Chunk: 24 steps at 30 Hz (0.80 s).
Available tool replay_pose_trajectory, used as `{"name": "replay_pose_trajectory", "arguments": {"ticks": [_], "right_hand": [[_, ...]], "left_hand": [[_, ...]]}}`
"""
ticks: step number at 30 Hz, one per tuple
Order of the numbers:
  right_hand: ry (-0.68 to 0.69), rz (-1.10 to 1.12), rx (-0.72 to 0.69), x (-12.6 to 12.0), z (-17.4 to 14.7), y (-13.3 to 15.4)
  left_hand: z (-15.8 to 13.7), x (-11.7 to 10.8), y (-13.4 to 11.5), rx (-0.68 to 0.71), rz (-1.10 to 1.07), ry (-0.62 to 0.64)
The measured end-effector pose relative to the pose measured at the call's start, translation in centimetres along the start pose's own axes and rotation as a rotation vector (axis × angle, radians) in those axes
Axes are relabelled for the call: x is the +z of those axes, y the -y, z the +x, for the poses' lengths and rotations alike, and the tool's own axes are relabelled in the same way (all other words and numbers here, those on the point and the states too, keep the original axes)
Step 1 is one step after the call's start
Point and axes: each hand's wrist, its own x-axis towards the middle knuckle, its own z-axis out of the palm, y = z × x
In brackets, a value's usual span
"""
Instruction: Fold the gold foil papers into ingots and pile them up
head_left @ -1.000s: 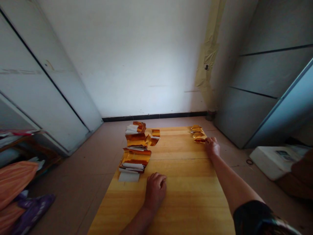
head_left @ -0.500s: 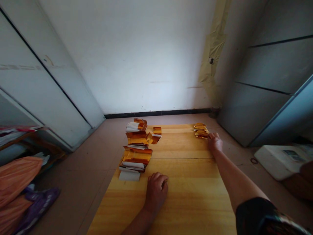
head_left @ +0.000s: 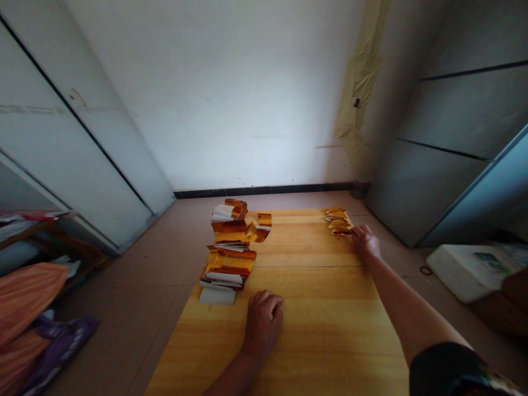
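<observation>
My right hand [head_left: 365, 242] is at the far right edge of the wooden table [head_left: 313, 330]. Its fingertips pinch the end of a folded gold paper piece [head_left: 341, 232], the nearest in a short row of similar folded gold papers [head_left: 337, 216]. My left hand [head_left: 264, 319] rests on the tabletop left of centre, fingers curled into a loose fist, with nothing seen in it. Beyond and left of it lie stacks of shiny gold paper sheets [head_left: 233, 261] with white undersides. One curled gold sheet [head_left: 264, 221] lies apart from those stacks.
A white wall [head_left: 256, 99] stands behind the table. Grey cabinets [head_left: 454, 110] rise at the right, above a white box [head_left: 466, 272] on the floor. Orange and purple bags [head_left: 28, 308] lie at the left beside a wooden shelf [head_left: 61, 236].
My right hand has shifted slightly right and nearer, and the nearest folded gold paper now shows as a separate piece at its fingertips. My left hand stays put.
</observation>
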Motion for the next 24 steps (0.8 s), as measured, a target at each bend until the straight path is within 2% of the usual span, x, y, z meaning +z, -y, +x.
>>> {"name": "replay_pose_trajectory", "arguments": {"ticks": [3, 7, 18, 24], "right_hand": [[0.028, -0.004, -0.025, -0.3, -0.4, -0.5], [0.061, -0.023, 0.013, -0.6, -0.4, -0.7], [0.060, -0.095, 0.079, -0.1, 0.6, 0.7], [0.105, -0.140, 0.133, 0.0, 1.0, 1.0]], "left_hand": [[0.1, 0.0, 0.1, -0.001, 0.007, 0.007], [0.1, 0.0, 0.1, -0.007, -0.008, 0.015], [0.0, -0.1, 0.0, -0.001, -0.017, 0.009], [-0.1, -0.2, -0.1, 0.005, -0.028, 0.009]]}}
